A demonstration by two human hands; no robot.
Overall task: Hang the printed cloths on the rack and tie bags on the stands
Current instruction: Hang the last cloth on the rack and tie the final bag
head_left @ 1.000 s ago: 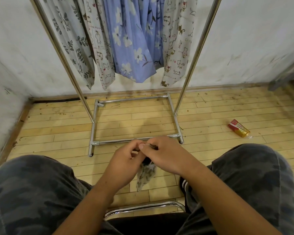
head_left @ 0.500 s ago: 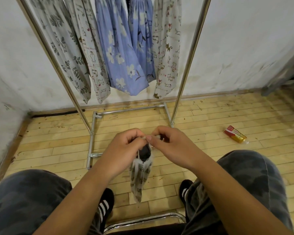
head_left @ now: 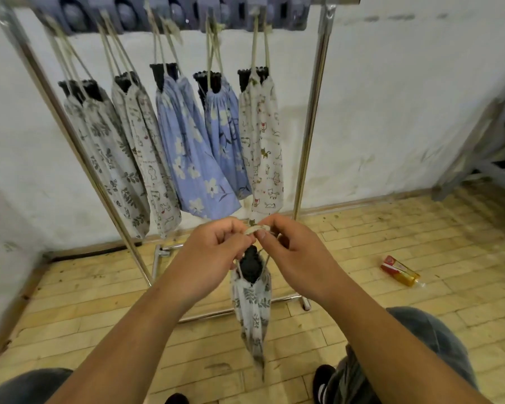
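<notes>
A floor [head_left: 391,310] of pale yellow wooden strips meets a scuffed white wall [head_left: 405,112], with a dark skirting line running along the join. Against the wall stands a chrome rack [head_left: 314,112] whose two uprights rise from a low base frame on the floor. From its top rail hang printed drawstring bags by their pale cords: leaf-print grey ones [head_left: 111,158] on the left, a cream one with small figures [head_left: 152,158] beside them, two blue flowered ones [head_left: 196,158] in the middle and a cream cat-print one [head_left: 261,147] on the right, each gathered at a black neck. A red and yellow packet [head_left: 400,271] lies on the floor to the right, well apart from the rack, and a grey frame [head_left: 478,158] shows blurred at the far right edge. In front of the rack, both hands are raised close together: the left hand [head_left: 213,252] and the right hand [head_left: 292,249] each pinch the pale cord [head_left: 257,228] between thumb and fingertips, the other fingers curled in. Below that cord, between and just under the hands, dangles a leaf-print bag [head_left: 252,310] with a black neck, hanging free above the floor.
</notes>
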